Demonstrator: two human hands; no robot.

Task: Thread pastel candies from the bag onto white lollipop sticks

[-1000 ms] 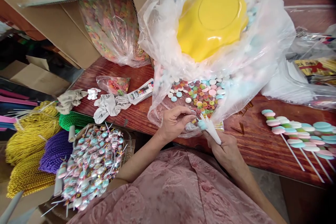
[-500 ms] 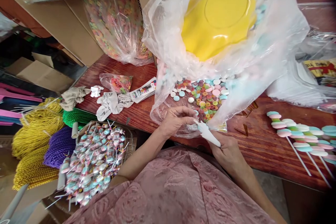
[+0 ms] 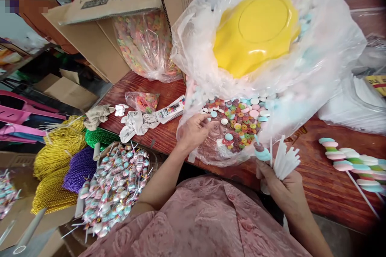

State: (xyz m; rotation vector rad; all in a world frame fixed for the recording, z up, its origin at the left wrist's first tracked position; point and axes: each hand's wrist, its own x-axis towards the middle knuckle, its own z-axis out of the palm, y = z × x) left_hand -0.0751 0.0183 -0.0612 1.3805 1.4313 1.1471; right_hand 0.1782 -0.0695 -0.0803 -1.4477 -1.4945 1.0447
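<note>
My left hand [image 3: 195, 130] is over the near left side of the loose candies, thumb and fingers bent around a small pale blue marshmallow disc [image 3: 209, 119]. My right hand [image 3: 282, 184] is closed around a fan of white sticks [image 3: 286, 158]. Between its thumb and fingers stands another stick carrying a blue marshmallow [image 3: 262, 153] and a dark reddish gummy ring [image 3: 258, 144]. In front of me, coloured gummy rings [image 3: 243, 126] and pastel marshmallow discs lie on clear plastic [image 3: 208, 150].
A yellow scalloped plate [image 3: 256, 34] lies upside down on a big bag of marshmallows [image 3: 319, 72]. Finished skewers [image 3: 356, 160] lie at the right. A cardboard box [image 3: 120, 4] and a bag of gummy rings [image 3: 147, 44] stand at the back left. Wrapped candies [image 3: 117, 184] fill a container below.
My left hand has left the stick and moved left to the loose candies. My right hand has moved right and turned, so the stick fan shows upright. The view has shifted slightly.
</note>
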